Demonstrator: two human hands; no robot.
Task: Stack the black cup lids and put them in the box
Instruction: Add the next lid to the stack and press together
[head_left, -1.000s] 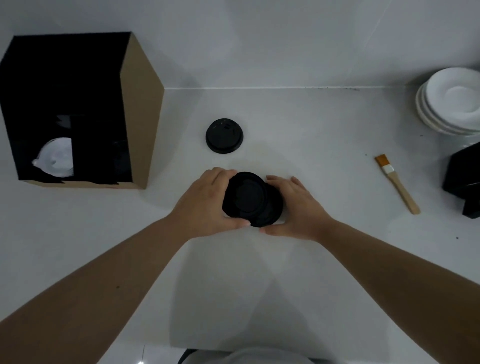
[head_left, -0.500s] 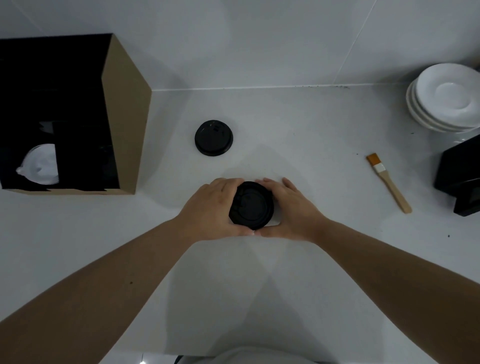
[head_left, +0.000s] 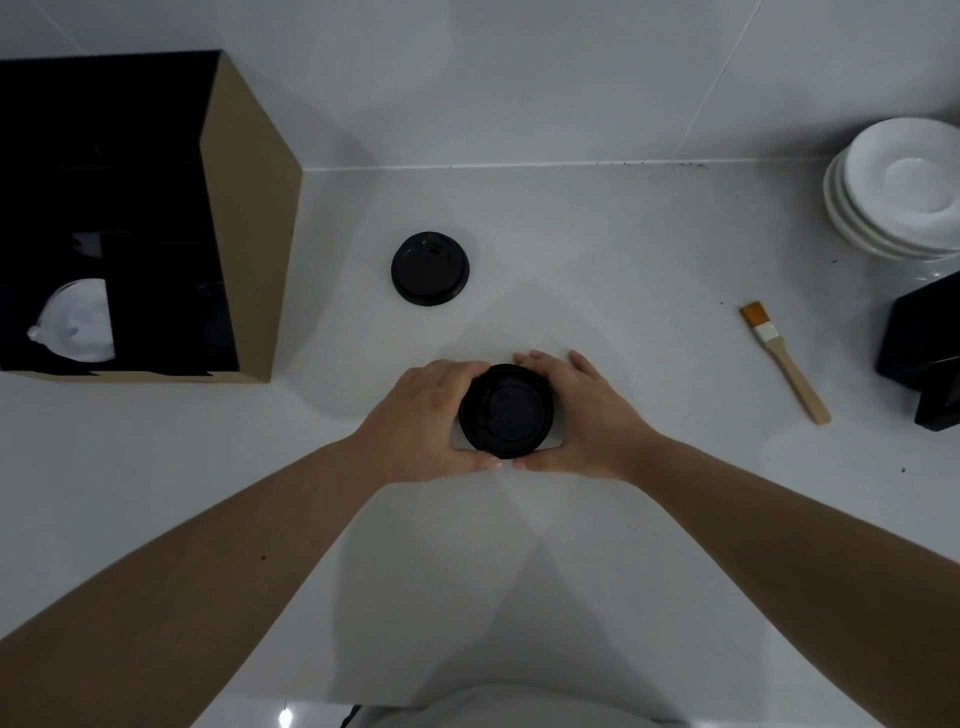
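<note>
While a single lid (head_left: 430, 268) lies apart on the worktop (head_left: 623, 270), left hand (head_left: 415, 421) and right hand (head_left: 587, 421) each grip the lid stack (head_left: 506, 410)

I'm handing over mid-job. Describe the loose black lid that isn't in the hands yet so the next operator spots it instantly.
Start at the cardboard box standing at the left of the white counter. Just to its right, beyond the two hands, the loose black lid lies flat, alone. Unlike the held lid stack, nothing touches it.
</note>
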